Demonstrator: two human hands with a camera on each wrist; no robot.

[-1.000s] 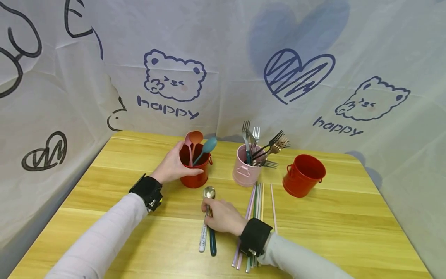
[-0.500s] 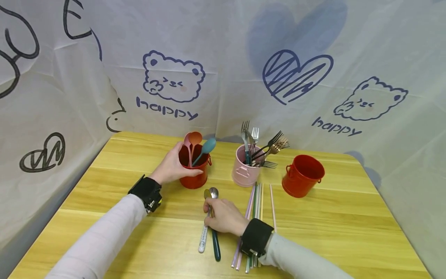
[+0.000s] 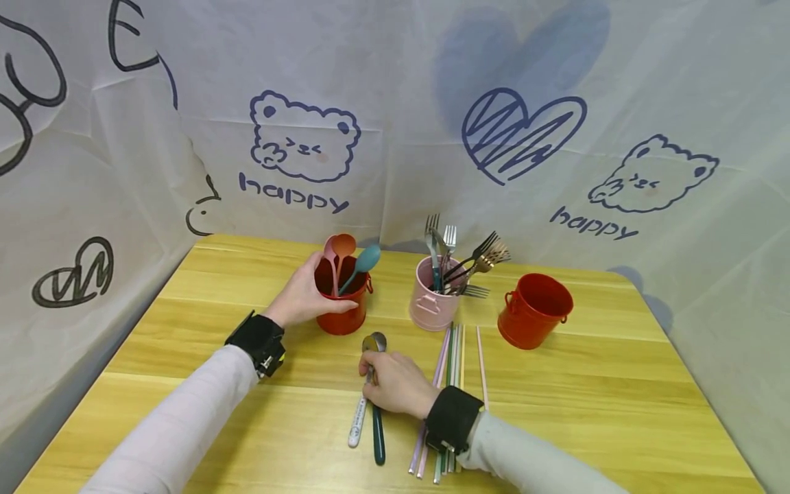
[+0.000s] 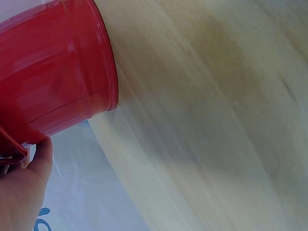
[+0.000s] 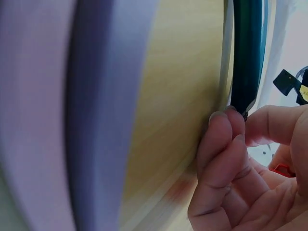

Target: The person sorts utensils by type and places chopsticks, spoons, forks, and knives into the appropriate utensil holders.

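My left hand (image 3: pixel 306 293) grips a red bucket (image 3: pixel 341 322) at its rim, with the thumb along the front. A pink, an orange and a teal spoon (image 3: pixel 368 258) lean inside it. The left wrist view shows the bucket's red wall (image 4: pixel 53 67) close up and fingers (image 4: pixel 43 159) by its handle. In front, my right hand (image 3: pixel 398 385) pinches a spoon with a dark green handle (image 3: pixel 378 442). A spoon with a white patterned handle (image 3: pixel 357 424) lies alongside, under the fingertips. Both bowls overlap at the top. The right wrist view shows fingertips meeting at the green handle (image 5: pixel 248 53).
A pink bucket (image 3: pixel 426 315) with several forks (image 3: pixel 487 257) stands behind the right hand. To its right is another red bucket (image 3: pixel 527 329). Several chopsticks (image 3: pixel 457 357) lie partly under the right wrist. A printed white cloth (image 3: pixel 395 103) hangs behind the wooden table (image 3: pixel 617 384).
The green-handled spoon has shifted against the white-handled one, its handle end now nearer the front; their bowls moved between the right fingers. The left hand stays on the red bucket.
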